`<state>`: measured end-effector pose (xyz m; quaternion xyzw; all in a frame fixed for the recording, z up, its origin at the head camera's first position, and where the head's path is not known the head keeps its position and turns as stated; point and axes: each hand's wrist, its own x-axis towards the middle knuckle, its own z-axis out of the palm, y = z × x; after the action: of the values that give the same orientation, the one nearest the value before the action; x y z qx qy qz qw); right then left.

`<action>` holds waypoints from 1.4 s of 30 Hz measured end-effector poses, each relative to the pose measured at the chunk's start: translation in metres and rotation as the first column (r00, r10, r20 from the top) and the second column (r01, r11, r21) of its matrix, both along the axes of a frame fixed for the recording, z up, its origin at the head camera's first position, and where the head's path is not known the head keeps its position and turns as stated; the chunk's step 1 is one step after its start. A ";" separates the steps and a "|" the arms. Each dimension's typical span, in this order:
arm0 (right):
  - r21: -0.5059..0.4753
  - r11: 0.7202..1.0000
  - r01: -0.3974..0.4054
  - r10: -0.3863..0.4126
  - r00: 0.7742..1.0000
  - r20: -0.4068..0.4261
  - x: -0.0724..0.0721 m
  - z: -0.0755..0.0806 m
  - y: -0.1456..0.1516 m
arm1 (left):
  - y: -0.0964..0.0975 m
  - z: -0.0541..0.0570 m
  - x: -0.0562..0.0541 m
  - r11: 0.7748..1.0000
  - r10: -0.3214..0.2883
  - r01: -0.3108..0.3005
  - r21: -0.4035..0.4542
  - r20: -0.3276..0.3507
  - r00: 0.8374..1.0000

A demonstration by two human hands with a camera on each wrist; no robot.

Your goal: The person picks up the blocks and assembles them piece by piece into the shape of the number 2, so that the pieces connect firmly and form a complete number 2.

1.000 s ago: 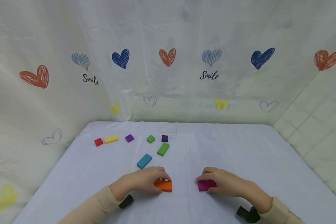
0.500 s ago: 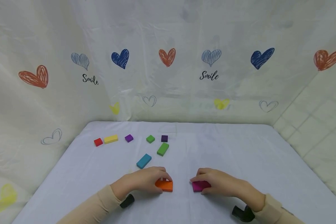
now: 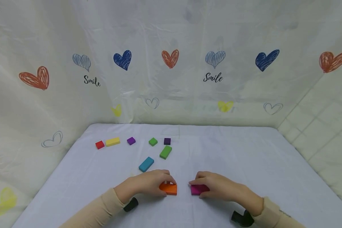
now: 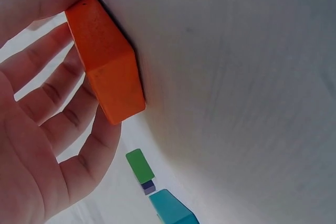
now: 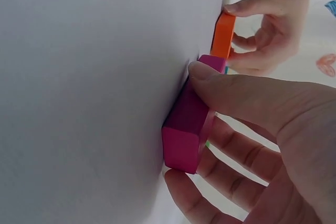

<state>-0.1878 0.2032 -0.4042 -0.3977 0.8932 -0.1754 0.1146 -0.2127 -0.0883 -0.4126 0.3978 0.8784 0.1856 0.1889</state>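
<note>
Near the front middle of the table, my left hand (image 3: 152,183) holds an orange block (image 3: 171,189) between thumb and fingers. In the left wrist view the thumb presses one long face of the orange block (image 4: 107,56), with the fingers along the opposite side. A short gap to the right, my right hand (image 3: 219,186) grips a magenta block (image 3: 198,189) the same way. The right wrist view shows the thumb on the face of the magenta block (image 5: 184,114), fingers behind it. Both blocks lie on the white cloth, their short ends facing each other.
Beyond my left hand lies a blue block (image 3: 146,164), with a long green block (image 3: 166,152), a small green block (image 3: 153,141) and a dark purple block (image 3: 167,141) farther back. Purple (image 3: 131,141), yellow (image 3: 112,141) and red (image 3: 100,144) blocks sit at the back left.
My right hand has slid the magenta block leftward, narrowing the gap to the orange one. My left hand and the orange block have shifted very slightly right.
</note>
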 end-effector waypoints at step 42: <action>-0.144 0.988 0.050 -0.031 0.990 0.137 -0.001 -0.004 0.021 | -0.036 -0.004 -0.002 0.993 0.100 -0.106 0.044 0.112 0.989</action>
<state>-0.1889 0.2245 -0.4084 -0.3742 0.8761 -0.2695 0.1410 -0.2150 -0.1247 -0.4169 0.3457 0.8813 0.2382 0.2170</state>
